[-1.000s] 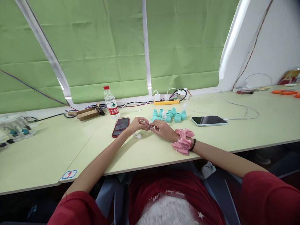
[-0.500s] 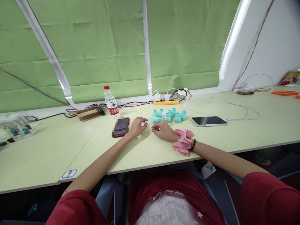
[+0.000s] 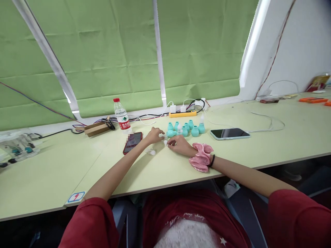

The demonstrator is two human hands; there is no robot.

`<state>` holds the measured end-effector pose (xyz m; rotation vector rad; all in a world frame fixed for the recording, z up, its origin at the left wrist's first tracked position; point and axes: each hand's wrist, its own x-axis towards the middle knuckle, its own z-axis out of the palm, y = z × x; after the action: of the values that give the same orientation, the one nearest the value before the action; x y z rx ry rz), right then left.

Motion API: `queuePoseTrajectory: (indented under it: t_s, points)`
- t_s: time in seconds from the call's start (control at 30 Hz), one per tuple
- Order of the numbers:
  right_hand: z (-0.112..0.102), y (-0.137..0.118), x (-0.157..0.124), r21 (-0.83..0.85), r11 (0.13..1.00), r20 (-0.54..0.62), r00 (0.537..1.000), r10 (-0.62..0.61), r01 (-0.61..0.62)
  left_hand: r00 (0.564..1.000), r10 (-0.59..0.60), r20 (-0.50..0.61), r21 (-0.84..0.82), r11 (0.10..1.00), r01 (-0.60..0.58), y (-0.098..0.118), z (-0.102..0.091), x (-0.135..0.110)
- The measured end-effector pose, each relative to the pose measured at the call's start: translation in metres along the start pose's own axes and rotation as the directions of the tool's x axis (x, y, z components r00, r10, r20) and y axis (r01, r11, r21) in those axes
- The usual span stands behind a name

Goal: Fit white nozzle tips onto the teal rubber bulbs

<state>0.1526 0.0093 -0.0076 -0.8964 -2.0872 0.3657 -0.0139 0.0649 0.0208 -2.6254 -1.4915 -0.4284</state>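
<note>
Both the left hand (image 3: 154, 135) and the right hand (image 3: 180, 146) are shown near each other, well apart from the table's (image 3: 196, 175) near edge. In the right hand we see thumb and forefinger pinched on a small white piece (image 3: 166, 142); on the left hand the fingers are bent, their tips at a clear piece (image 3: 162, 135), and we cannot tell whether they grip it. Around the right wrist we note a pink scrunchie (image 3: 201, 157). Just beyond the right hand, we find the turquoise bulbs (image 3: 194, 131) in a close group; the one nearest its fingers lies on its side, and a clear tip (image 3: 202, 119) tops the farthest to the right. Just below the left wrist we mark a white scrap (image 3: 152, 152). Left of the left hand we place a red phone (image 3: 133, 143), with a bottle (image 3: 122, 116) beyond it; well to the right of the right hand, a pale-cased phone (image 3: 230, 133). Farther out, beyond the bulbs, we see a yellow power strip (image 3: 182, 114).
</note>
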Motion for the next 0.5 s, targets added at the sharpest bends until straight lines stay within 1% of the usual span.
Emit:
queuePoseTrajectory:
  t_s: [0.03,0.17,0.3,0.33,0.4,0.47,0.5]
  points:
    - [0.000,-0.001,0.000,0.002,1.000,-0.002,1.000,0.006,-0.006,1.000,-0.005,0.004,-0.006,1.000,0.006,0.002,0.004,0.002]
    - [-0.002,-0.003,0.001,0.016,1.000,-0.006,1.000,0.021,-0.021,0.996,-0.070,-0.062,0.009,0.997,0.071,0.010,0.016,0.007]
    - [-0.002,-0.002,0.001,0.040,0.999,-0.025,0.999,0.033,-0.032,0.992,-0.105,-0.073,-0.048,0.994,0.102,0.009,0.016,0.010]
    - [-0.002,-0.002,0.001,0.057,0.998,-0.035,0.999,0.036,-0.034,0.990,-0.106,-0.098,-0.082,0.992,0.098,0.008,0.015,0.010]
    - [-0.002,-0.001,0.001,0.111,0.993,-0.059,0.997,0.041,-0.035,0.978,-0.097,-0.182,-0.178,0.982,0.064,0.007,0.011,0.003]
    - [-0.002,-0.001,0.001,0.188,0.981,-0.074,0.996,0.054,-0.039,0.962,-0.077,-0.263,-0.294,0.956,-0.004,0.008,0.007,-0.011]
    - [-0.002,-0.002,0.002,0.242,0.969,-0.067,0.995,0.072,-0.054,0.957,-0.072,-0.282,-0.353,0.935,-0.034,0.009,0.005,-0.020]
